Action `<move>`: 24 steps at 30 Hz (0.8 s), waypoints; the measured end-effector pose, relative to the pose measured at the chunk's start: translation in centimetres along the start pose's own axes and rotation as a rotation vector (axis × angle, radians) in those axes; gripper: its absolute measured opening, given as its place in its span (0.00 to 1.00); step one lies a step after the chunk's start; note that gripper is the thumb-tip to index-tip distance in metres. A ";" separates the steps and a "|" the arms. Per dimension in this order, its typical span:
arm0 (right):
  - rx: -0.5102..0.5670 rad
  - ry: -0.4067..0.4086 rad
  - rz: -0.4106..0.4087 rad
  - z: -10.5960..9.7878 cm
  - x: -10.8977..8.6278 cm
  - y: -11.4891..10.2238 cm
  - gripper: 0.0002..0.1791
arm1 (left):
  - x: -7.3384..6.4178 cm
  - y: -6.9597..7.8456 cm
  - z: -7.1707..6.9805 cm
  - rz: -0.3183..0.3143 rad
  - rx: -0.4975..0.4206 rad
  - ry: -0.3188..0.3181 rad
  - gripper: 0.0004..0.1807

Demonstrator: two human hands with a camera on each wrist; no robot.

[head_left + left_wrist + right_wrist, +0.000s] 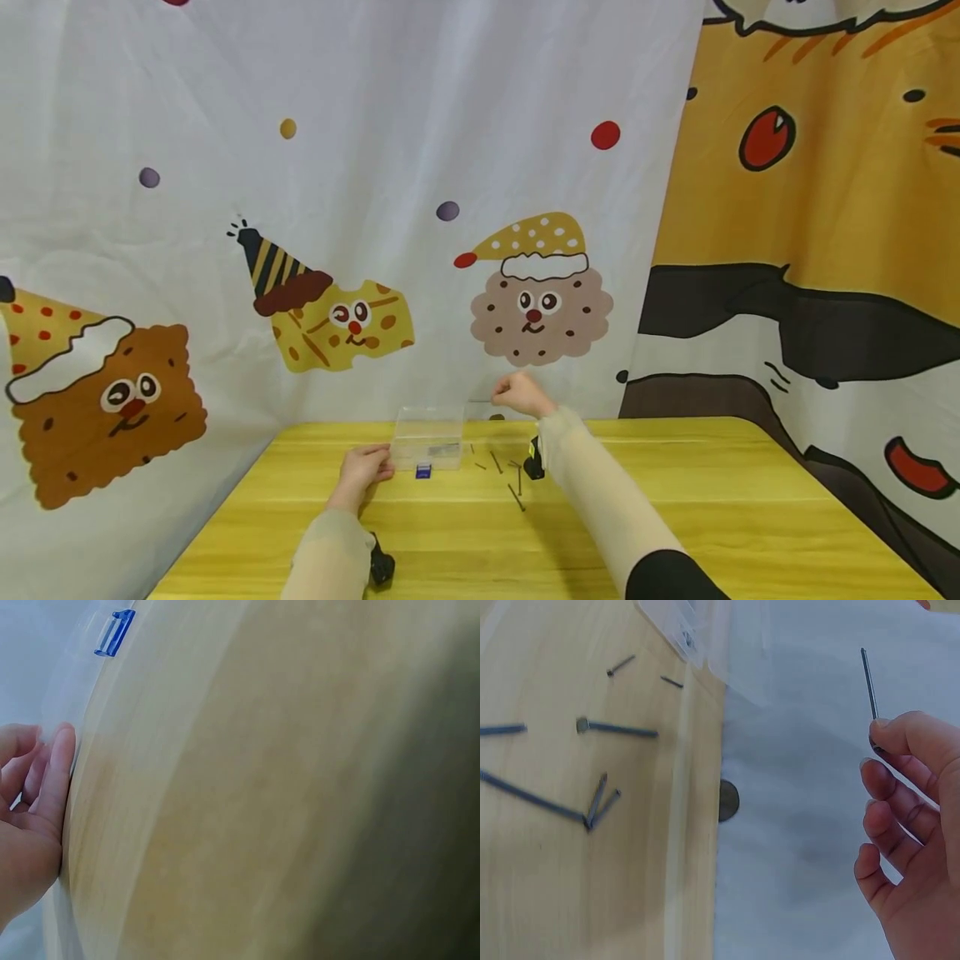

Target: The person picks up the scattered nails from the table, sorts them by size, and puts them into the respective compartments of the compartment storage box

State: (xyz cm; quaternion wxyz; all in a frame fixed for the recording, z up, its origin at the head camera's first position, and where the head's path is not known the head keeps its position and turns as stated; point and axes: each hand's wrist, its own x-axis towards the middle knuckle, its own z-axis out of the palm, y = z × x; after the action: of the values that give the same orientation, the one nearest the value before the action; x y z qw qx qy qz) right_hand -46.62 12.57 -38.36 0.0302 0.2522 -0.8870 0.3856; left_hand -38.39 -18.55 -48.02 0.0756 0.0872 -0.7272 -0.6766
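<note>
Beside clear box (pixel 446 460), loose nails (pixel 621 730) on table (pixel 645 508).

You are wearing cream sleeves (pixel 600 492) and looking at dark grey nails (pixel 622 729), a colourless clear box (pixel 407 454) with a blue latch (pixel 423 472), a yellow wood-grained table (pixel 675 500), and a white, dotted backdrop (pixel 390 100).

Behind the yellow wood-grain table (pixel 712 500) there's this pale curtain (pixel 375 75) printed with cartoon biscuits (pixel 82 442) and a cheese (pixel 330 333), all in silly hats (pixel 277 268), plus scattered dots (pixel 605 135). Big orange cartoon (pixel 840 208) off to the right. Light's pretty soft in here.
</note>
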 end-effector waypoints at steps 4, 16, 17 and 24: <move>-0.006 -0.003 0.015 0.9 0.3 -0.5 0.06 | -0.1 0.0 -0.1 -0.002 0.007 -0.011 0.20; -0.039 -0.062 -0.027 3.9 1.2 -0.8 0.14 | 0.0 0.3 -0.1 -0.005 0.000 -0.006 0.19; -0.044 -0.069 -0.029 4.3 1.3 -0.7 0.15 | 0.0 0.3 -0.1 -0.007 0.000 -0.005 0.19; -0.059 -0.110 -0.024 6.2 1.7 -0.6 0.20 | 0.1 0.0 -0.1 -0.010 -0.013 -0.007 0.19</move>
State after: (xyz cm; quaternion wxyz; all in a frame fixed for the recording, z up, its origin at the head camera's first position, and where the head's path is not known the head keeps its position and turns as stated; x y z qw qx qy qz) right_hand -46.94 7.20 -41.86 -0.0064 0.2828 -0.8952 0.3445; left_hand -38.46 -18.67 -48.01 0.0702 0.0879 -0.7225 -0.6822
